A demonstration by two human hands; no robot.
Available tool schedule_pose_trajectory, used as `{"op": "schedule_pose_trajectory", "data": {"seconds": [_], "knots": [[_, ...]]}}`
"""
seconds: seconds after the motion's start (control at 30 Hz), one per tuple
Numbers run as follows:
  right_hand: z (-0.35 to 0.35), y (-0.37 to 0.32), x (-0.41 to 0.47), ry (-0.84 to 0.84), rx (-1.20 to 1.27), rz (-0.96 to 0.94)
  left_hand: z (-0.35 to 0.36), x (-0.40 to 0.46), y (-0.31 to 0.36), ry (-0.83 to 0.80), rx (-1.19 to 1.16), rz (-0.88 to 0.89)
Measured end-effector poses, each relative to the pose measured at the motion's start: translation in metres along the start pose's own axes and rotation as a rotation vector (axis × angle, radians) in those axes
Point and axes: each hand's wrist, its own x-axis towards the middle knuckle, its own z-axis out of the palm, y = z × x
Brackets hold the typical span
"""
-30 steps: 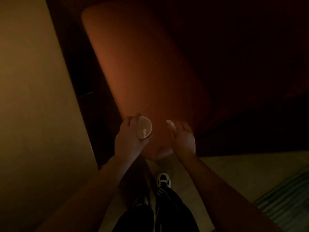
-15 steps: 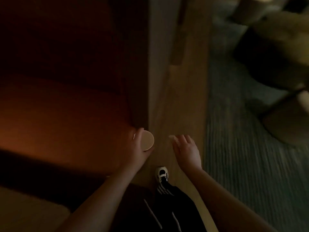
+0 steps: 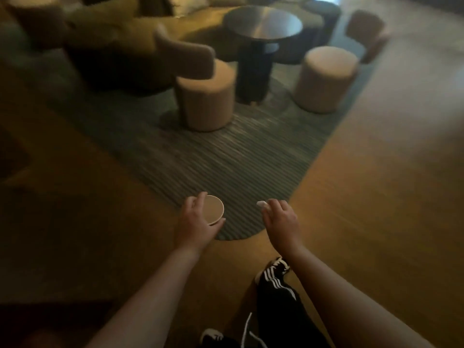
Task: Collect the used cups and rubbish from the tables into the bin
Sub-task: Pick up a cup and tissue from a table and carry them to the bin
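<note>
Carrying step: left hand w/ fingers curled round one paper cup, right hand pinching one small white scrap at fingertips, both held over floor by the rug. Next move, prob: find the bin, not in view, & drop both in. One round desk, two stools ahead.

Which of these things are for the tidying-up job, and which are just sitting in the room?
For the job:
- paper cup, held in the left hand
- small white scrap, pinched by the right hand

Just in the room:
- round dark table
- two round stools
- striped rug
- armchair
</note>
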Motion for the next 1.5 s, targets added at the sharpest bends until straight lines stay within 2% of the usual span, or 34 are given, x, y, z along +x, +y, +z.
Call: {"op": "schedule_pose_trajectory", "data": {"seconds": [0.17, 0.37, 0.6, 0.83, 1.07, 1.27, 1.5], "knots": [[-0.057, 0.098, 0.002, 0.163, -0.024, 0.276, 0.077, 0.044, 0.099, -0.144, 0.040, 0.247], [-0.120, 0.217, 0.029, 0.242, -0.035, 0.518, 0.192, 0.096, 0.224, -0.291, 0.059, 0.432], [-0.209, 0.365, 0.111, 0.215, -0.070, 0.587, 0.328, 0.179, 0.381, -0.346, 0.094, 0.471], [-0.288, 0.473, 0.212, 0.277, -0.043, 0.642, 0.408, 0.256, 0.501, -0.366, 0.121, 0.507], [-0.335, 0.579, 0.342, 0.310, -0.027, 0.642, 0.501, 0.369, 0.598, -0.358, 0.110, 0.512], [-0.390, 0.685, 0.507, 0.369, -0.037, 0.682, 0.595, 0.526, 0.709, -0.356, 0.071, 0.571], [-0.463, 0.770, 0.691, 0.406, -0.051, 0.713, 0.663, 0.685, 0.835, -0.370, 0.040, 0.606]]}}
